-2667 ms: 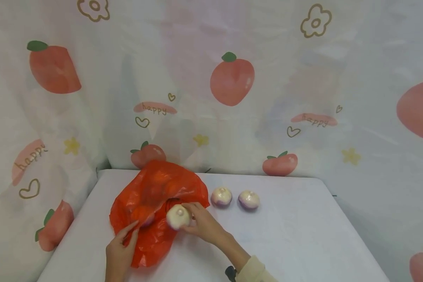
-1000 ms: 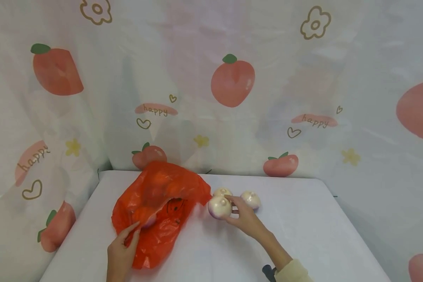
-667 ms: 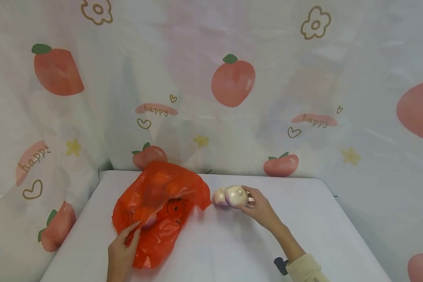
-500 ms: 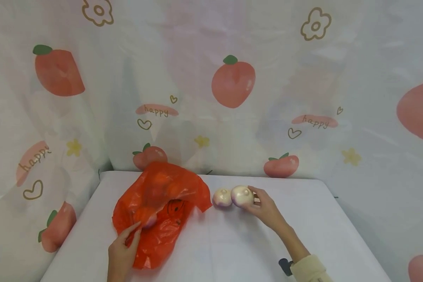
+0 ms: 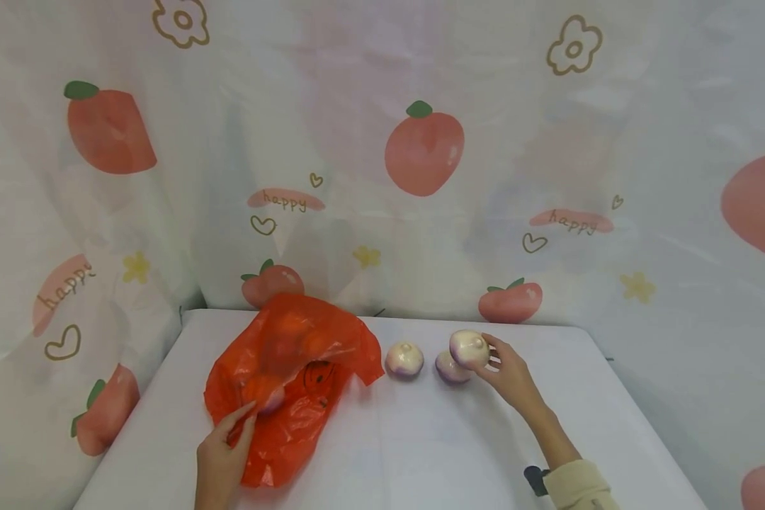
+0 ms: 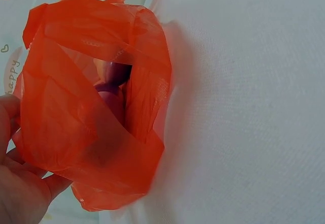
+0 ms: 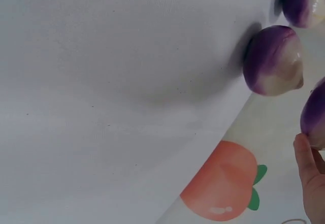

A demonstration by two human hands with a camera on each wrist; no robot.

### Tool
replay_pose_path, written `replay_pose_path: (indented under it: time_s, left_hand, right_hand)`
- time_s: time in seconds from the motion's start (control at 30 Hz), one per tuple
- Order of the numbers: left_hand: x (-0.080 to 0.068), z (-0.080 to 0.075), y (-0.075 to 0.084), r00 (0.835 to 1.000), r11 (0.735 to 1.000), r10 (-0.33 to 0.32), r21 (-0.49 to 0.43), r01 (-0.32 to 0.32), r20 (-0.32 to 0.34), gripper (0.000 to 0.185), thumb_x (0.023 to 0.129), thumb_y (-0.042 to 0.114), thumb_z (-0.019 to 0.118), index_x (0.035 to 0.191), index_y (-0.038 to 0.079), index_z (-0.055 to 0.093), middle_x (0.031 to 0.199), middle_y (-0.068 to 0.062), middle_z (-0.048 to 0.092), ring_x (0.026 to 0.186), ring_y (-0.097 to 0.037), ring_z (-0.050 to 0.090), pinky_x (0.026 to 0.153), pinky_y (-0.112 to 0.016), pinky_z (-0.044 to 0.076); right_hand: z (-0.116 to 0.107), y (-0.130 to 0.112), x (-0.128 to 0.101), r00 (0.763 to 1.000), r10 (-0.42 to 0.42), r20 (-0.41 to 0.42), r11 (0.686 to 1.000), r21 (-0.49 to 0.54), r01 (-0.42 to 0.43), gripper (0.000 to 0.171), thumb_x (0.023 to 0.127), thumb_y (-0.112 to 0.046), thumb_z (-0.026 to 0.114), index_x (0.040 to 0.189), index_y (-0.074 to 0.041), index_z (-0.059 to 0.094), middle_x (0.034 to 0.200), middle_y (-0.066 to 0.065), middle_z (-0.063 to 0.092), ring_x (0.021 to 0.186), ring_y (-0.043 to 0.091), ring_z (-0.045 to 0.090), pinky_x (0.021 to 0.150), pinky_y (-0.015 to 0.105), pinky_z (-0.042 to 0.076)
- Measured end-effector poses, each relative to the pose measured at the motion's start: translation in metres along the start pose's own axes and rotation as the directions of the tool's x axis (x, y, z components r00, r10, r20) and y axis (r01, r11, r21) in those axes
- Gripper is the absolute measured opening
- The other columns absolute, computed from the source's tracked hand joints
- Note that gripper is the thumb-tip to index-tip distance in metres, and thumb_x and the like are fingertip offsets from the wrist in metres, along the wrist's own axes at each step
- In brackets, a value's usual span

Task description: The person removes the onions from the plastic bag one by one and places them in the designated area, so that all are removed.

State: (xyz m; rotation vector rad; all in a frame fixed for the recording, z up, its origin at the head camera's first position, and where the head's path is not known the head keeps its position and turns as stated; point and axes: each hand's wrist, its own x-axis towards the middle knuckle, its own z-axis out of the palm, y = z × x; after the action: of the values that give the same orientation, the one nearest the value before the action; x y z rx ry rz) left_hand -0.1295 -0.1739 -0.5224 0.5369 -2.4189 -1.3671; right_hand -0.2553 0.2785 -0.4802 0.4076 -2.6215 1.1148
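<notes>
The person's right hand holds one white and purple turnip with the fingers curled around it, lifted a little above the white table. This turnip is just above and to the 2 o'clock side of a second turnip, which lies on the table; I cannot tell if the two are touching. A third turnip lies at 9 o'clock from the second one, near it but apart. In the right wrist view, the held turnip is at the right edge with a fingertip under it, and the other two sit near the far table edge.

The left hand is at the near side of the orange plastic bag, at about 7 o'clock from its middle. Its fingers pinch the edge of the bag and keep the mouth open. In the left wrist view, round things are inside the bag, seen through the opening. The bag lies at 9 o'clock from the turnips, close to the third one.

Behind the table hangs a light curtain printed with red fruit.
</notes>
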Motion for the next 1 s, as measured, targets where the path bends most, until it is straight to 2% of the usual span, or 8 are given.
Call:
replay_pose_path:
  time_s: [0.4, 0.67, 1.0]
  left_hand:
    - [0.000, 0.001, 0.000, 1.000, 1.000, -0.008, -0.010, 0.008, 0.007, 0.033, 0.092, 0.026, 0.060, 0.121, 0.011, 0.065, 0.118, -0.013, 0.063, 0.105, -0.031, 0.060, 0.086, -0.040, 0.046]
    - [-0.001, 0.000, 0.001, 1.000, 1.000, -0.019, -0.007, 0.019, 0.011, 0.033, 0.092, 0.026, 0.060, 0.121, 0.011, 0.065, 0.118, -0.013, 0.063, 0.105, -0.031, 0.059, 0.086, -0.040, 0.046]
    - [0.000, 0.001, -0.001, 1.000, 1.000, -0.016, -0.005, 0.016, 0.004, 0.034, 0.091, 0.028, 0.059, 0.120, 0.012, 0.065, 0.118, -0.013, 0.063, 0.105, -0.030, 0.060, 0.086, -0.039, 0.046]
  right_hand:
    - [-0.015, 0.029, -0.007, 0.991, 0.132, -0.008, 0.990, -0.043, -0.132, 0.066, 0.085, -0.022, 0.072, 0.132, 0.012, 0.041, 0.125, 0.031, 0.049, 0.108, 0.043, 0.053, 0.085, 0.048, 0.050]
    - [-0.012, 0.049, -0.014, 0.978, 0.209, -0.008, 0.972, -0.105, -0.208, 0.066, 0.086, -0.024, 0.071, 0.130, 0.014, 0.041, 0.121, 0.035, 0.049, 0.105, 0.045, 0.054, 0.086, 0.050, 0.048]
    - [-0.007, 0.056, -0.013, 0.960, 0.273, 0.059, 0.954, -0.142, -0.263, 0.068, 0.085, -0.024, 0.071, 0.130, 0.016, 0.039, 0.125, 0.038, 0.045, 0.107, 0.048, 0.052, 0.088, 0.051, 0.046]
